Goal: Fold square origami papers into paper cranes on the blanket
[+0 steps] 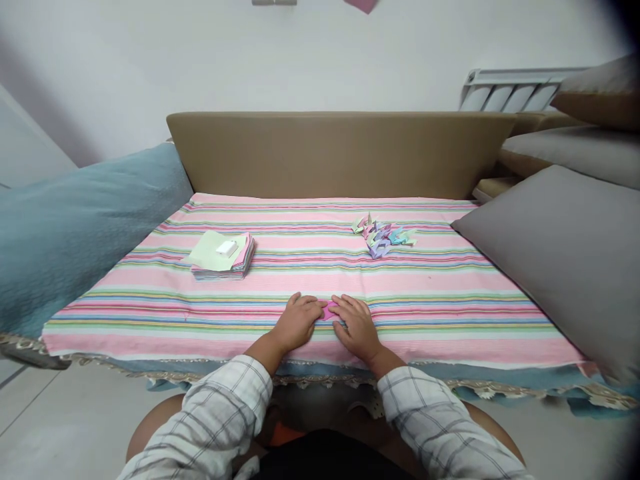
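A small folded piece of bright pink origami paper (329, 311) lies on the striped cloth, close to the front edge. My left hand (300, 319) holds its left side, fingers bent and pressed on it. From the right, my right hand (354, 323) has its fingertips on the same paper, with the thumb low beside it. Both hands partly cover the paper, so its exact folded shape is hidden. Further back to the right sits a cluster of several folded paper cranes (380, 239) in pastel colours. At the left is a stack of coloured paper sheets (223, 272) with a small white box-like object (227, 249) on top.
The pink striped cloth (300, 267) covers the seat, with a brown backrest (340, 153) behind it. A blue-covered armrest (95, 220) borders the left side. Grey cushions (565, 247) pile up at the right and overlap the cloth.
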Available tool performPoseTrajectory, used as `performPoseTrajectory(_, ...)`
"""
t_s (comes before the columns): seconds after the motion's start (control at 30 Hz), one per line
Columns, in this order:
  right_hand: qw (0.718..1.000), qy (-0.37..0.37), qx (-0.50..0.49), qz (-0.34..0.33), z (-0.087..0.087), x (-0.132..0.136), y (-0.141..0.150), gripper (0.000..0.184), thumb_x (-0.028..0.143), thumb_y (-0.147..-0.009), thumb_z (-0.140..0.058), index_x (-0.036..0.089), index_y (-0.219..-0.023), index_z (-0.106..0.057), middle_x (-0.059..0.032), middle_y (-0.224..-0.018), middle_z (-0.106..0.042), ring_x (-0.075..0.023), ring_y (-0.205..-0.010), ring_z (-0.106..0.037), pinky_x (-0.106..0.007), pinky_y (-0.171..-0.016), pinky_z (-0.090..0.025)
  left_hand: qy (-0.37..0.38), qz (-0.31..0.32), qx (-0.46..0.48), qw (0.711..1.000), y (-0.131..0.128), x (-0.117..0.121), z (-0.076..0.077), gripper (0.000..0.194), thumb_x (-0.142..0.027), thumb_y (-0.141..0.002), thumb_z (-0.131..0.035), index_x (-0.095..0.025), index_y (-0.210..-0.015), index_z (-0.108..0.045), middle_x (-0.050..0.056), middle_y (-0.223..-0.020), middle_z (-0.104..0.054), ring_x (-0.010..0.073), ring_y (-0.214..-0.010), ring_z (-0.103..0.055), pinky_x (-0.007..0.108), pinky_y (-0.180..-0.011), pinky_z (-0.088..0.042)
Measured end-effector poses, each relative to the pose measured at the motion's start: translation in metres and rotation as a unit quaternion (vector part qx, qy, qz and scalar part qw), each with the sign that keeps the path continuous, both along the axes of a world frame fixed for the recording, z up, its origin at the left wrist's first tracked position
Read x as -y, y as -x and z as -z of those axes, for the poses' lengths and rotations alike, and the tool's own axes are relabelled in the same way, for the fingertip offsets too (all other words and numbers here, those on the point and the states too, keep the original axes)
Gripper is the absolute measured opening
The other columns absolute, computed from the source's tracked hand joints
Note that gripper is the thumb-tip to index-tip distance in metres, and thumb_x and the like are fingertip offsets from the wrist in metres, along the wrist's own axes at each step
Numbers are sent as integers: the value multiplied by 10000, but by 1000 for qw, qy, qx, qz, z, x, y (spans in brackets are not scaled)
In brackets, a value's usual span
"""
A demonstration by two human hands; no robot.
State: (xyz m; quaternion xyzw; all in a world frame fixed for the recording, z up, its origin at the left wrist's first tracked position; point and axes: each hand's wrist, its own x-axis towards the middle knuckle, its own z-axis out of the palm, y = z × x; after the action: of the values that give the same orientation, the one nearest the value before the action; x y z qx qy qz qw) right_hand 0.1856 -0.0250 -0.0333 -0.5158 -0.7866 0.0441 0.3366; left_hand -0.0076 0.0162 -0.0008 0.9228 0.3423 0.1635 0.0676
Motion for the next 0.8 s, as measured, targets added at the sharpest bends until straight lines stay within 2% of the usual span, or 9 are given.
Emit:
performPoseTrajectory(0.1,1000,15,8,3,0,-2,1,321,266,-812,-506,247,-1119,-600,-38,-1309,-532,-253,-1204,-429,-457,-1017,-266,10,7,25,1000,-3,1,4,318,-36,-721,-440,-212,-942,-585,45,-1212,-604,200,-1157,-497,461,-1013,-334)
performPoseTrajectory(0.23,1000,1,0,14,1,-2,2,319,293,-821,-512,234,-1125,-592,-51,-1246,-577,-242,-1138,-474,-437,-1000,-281,15,27,41,999,-5,1,5,343,-15,-707,-444,-203,-961,-577,42,-1196,-613,174,-1158,-509,394,-1006,-370)
performPoseTrajectory(0.37,999,-32,-1,16,0,1,3,388,288,-824,-514,208,-1202,-533,-64,-1239,-578,-238,-1139,-466,-431,-1007,-257,19,35,48,998,-4,0,8,350,-18,-699,-440,-201,-964,-576,45,-1208,-604,184,-1175,-496,416,-1030,-347)
performPoseTrajectory(0.57,1000,-13,-8,9,-2,2,4,252,296,-837,-522,235,-1072,-589,-47,-1139,-634,-220,-1052,-510,-407,-954,-278,-4,30,123,992,-1,-1,15,288,-30,-664,-459,-196,-853,-600,56,-1090,-655,194,-1087,-550,408,-985,-402)
performPoseTrajectory(0.73,1000,6,-23,16,-3,1,4,155,309,-835,-542,235,-957,-603,-36,-1115,-645,-213,-1026,-520,-395,-932,-290,-27,18,154,988,-1,-1,15,65,-191,-756,-558,-194,-800,-606,69,-1017,-675,205,-1011,-583,400,-926,-447)
performPoseTrajectory(0.8,1000,10,-24,17,-3,1,4,123,303,-837,-543,239,-919,-608,-27,-1115,-646,-210,-1025,-521,-394,-929,-290,-29,14,154,987,-1,-2,15,74,-251,-763,-596,-193,-808,-608,70,-1009,-678,203,-1000,-588,390,-916,-453)
